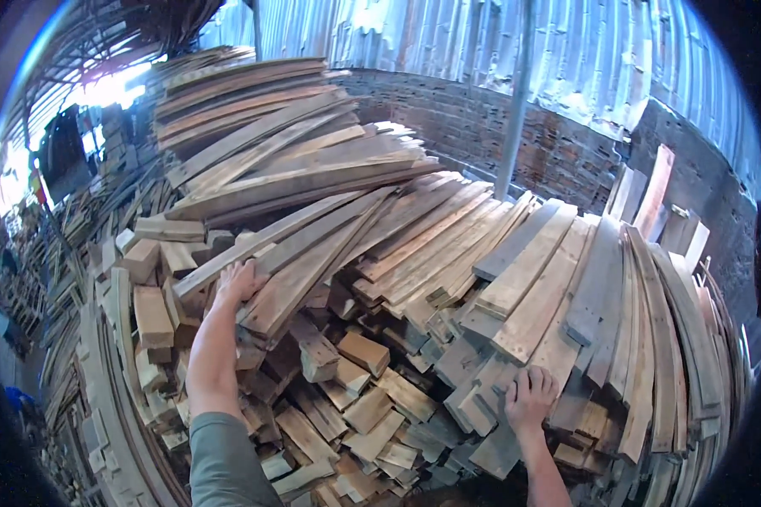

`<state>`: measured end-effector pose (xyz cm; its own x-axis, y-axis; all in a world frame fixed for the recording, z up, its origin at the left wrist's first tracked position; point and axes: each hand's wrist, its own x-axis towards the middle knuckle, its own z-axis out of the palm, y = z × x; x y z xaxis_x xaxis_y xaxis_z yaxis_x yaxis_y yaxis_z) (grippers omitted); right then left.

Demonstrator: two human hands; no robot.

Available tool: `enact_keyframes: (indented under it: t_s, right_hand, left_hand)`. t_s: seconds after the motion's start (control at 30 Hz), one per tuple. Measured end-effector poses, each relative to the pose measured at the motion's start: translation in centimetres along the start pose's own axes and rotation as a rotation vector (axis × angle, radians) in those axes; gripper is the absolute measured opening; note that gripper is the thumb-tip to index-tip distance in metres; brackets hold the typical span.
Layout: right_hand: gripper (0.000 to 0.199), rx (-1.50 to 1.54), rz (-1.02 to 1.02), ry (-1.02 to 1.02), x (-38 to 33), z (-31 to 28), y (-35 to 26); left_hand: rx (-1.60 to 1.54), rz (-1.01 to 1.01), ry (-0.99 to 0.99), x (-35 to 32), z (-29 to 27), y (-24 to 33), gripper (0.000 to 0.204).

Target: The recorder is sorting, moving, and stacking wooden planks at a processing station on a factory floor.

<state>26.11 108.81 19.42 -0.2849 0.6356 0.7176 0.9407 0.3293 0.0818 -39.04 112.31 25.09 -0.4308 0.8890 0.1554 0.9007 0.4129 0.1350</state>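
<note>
My left hand [238, 280] is at the near end of a long pale wooden plank [266, 241], its fingers curled over the wood. Beside that hand, a wider brown board [292, 291] slants up to the right. My right hand [531, 395] is bent over the near end of a weathered board [499, 372] in the lower right of the stack, fingers closed round its edge; the fingertips are partly hidden. Just above it lies another pale plank [533, 325]. Short, blocky wood ends [368, 410] stick out between my two arms.
A tall heap of planks [254, 97] rises at the far left. Behind the stack stand a brick wall [448, 118], corrugated metal sheeting [600, 59] and a metal post [516, 110]. More long boards [659, 355] fan out on the right, and loose timber [51, 245] lies at far left.
</note>
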Motion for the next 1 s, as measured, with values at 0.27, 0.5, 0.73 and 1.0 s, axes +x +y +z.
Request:
enact_keyframes:
  t_s: [0.27,0.5,0.73,1.0]
  right_hand:
    - [0.035,0.017,-0.004,0.028,0.0,-0.1,0.0]
    - [0.032,0.027,0.022,0.046,0.5,-0.9,-0.2]
    - [0.029,0.102,0.051,0.054,-0.2,-0.3,-0.2]
    - [0.029,0.131,0.056,0.024,-0.4,-0.2,0.7]
  left_hand:
    - [0.219,0.148,-0.25,-0.3,-9.4,9.4,0.066]
    - [-0.143,0.33,0.106,-9.3,-6.9,19.3,0.036]
    - [-0.416,0.124,-0.124,-15.4,4.3,17.3,0.067]
    - [-0.413,-0.048,-0.236,-20.6,15.7,19.0,0.108]
